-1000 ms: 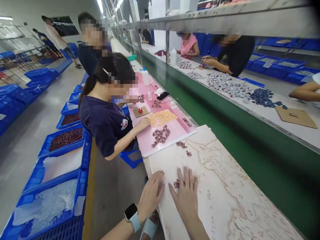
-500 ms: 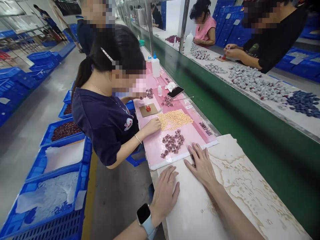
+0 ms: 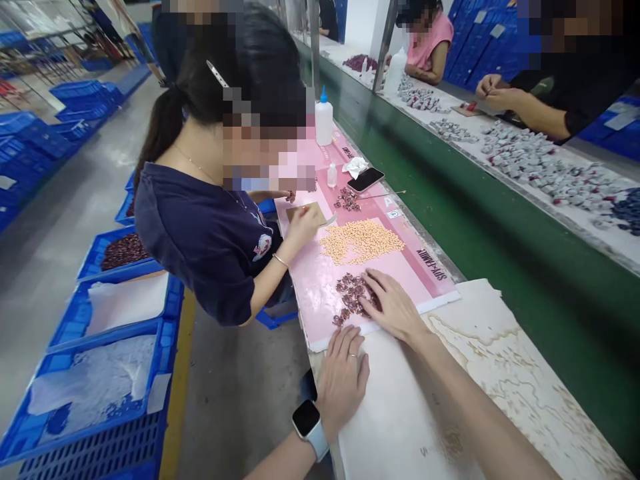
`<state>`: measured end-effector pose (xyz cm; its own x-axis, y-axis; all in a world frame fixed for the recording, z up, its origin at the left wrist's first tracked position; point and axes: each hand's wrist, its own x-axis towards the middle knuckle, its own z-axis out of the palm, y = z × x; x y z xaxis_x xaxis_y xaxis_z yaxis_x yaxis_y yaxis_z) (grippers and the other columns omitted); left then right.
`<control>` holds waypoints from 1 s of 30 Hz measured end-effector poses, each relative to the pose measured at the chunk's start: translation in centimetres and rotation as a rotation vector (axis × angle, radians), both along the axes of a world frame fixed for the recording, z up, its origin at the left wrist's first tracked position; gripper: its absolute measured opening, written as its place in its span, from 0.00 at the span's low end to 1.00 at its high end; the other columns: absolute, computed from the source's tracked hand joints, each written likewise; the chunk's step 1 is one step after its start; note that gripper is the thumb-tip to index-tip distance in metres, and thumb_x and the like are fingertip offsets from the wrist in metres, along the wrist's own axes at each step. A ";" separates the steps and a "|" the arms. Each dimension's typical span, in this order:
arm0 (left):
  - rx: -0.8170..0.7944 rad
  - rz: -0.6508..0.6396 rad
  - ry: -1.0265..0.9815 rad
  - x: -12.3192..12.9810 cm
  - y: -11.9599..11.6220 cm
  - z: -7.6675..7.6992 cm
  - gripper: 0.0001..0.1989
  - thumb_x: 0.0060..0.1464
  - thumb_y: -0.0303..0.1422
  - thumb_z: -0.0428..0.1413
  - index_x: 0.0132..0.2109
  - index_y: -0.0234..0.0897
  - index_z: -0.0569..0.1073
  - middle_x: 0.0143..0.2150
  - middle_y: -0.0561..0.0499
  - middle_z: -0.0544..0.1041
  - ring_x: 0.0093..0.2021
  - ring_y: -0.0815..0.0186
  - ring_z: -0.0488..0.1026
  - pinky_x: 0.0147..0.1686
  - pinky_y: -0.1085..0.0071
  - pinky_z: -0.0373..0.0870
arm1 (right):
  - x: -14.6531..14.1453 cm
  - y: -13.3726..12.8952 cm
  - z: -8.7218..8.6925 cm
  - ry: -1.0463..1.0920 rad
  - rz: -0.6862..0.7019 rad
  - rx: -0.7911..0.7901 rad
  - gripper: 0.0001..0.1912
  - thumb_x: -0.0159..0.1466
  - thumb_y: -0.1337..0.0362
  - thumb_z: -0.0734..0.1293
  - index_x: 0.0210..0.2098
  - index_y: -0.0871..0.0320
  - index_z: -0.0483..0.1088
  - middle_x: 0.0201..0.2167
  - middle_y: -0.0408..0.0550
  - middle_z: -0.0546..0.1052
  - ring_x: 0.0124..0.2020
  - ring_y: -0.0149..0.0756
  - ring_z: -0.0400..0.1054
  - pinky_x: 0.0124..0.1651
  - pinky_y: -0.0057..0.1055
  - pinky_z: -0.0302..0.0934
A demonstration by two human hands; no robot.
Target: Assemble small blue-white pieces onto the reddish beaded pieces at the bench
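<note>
My right hand [image 3: 391,303] reaches onto the pink mat [image 3: 320,293], its fingers spread at the right edge of a pile of small dark brown pieces [image 3: 352,293]. Whether a piece lies under the fingertips is hidden. My left hand [image 3: 344,377] rests flat on the white board [image 3: 390,393], fingers stretched toward the mat's near edge; a watch [image 3: 307,420] is on that wrist. Beyond the brown pile spreads a heap of small pale orange pieces [image 3: 363,240]. A co-worker's hand [image 3: 306,227] is over a brown card [image 3: 295,212] with something red.
A co-worker in a dark shirt [image 3: 200,233] sits at the left. A phone [image 3: 366,180], a small bottle [image 3: 331,175] and a large bottle [image 3: 325,123] stand or lie farther back. Blue crates [image 3: 170,320] line the floor at left; a green belt [image 3: 500,247] runs at right.
My right hand has moved from the white board onto the mat, to the brown pile. My left hand stays flat near the mat's edge. The co-worker's hand has moved from the orange heap to the card.
</note>
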<state>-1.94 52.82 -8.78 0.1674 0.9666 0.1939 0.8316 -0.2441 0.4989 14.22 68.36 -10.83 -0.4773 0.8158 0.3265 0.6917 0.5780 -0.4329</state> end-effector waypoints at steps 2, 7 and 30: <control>-0.011 0.035 -0.029 0.0 0.0 -0.2 0.17 0.68 0.24 0.55 0.62 0.34 0.69 0.65 0.42 0.73 0.69 0.53 0.70 0.67 0.45 0.76 | 0.4 -1.4 -0.1 0.002 0.056 -0.008 0.23 0.73 0.56 0.70 0.65 0.54 0.69 0.68 0.55 0.70 0.66 0.50 0.69 0.66 0.57 0.67; -0.065 0.134 -0.101 -0.2 -0.3 -0.2 0.18 0.69 0.26 0.54 0.64 0.34 0.67 0.64 0.41 0.72 0.66 0.54 0.72 0.64 0.47 0.79 | 2.6 -7.1 0.1 -0.001 0.147 -0.008 0.24 0.74 0.57 0.69 0.67 0.53 0.68 0.68 0.54 0.71 0.68 0.50 0.67 0.69 0.58 0.63; -0.162 0.038 -0.597 0.9 1.2 0.1 0.14 0.73 0.35 0.51 0.60 0.34 0.70 0.62 0.42 0.71 0.65 0.55 0.71 0.67 0.48 0.73 | 0.4 -9.9 -1.2 -0.147 -0.075 0.021 0.27 0.72 0.53 0.71 0.67 0.54 0.68 0.71 0.56 0.67 0.71 0.56 0.61 0.71 0.65 0.57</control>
